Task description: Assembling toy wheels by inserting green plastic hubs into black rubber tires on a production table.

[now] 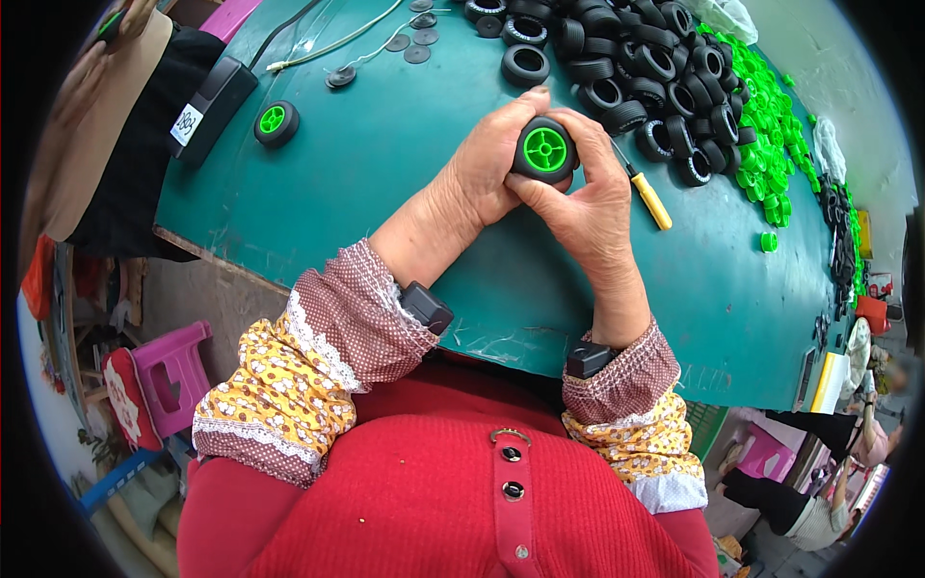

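Observation:
Between my two hands, above the green table (385, 193), is a small toy wheel (545, 149) with a black tyre around a bright green spoked hub. My left hand (487, 159) grips it from the left, fingers wrapped behind. My right hand (595, 188) closes on its other side, with the thumb across the lower edge and fingers over the top. The hub side faces up toward me. Just right of my right hand lies a screwdriver (651, 200) with a yellow handle. Another wheel with a green hub (277, 123) rests at the table's left.
Black tyres (626, 63) are heaped at the back, beside a pile of green hubs (766, 125). One loose hub (768, 242) lies nearer. A black box (214, 108) stands at the left edge, near small dark discs (417, 54) and a cord. Pink stools (173, 376) and other people are around the table.

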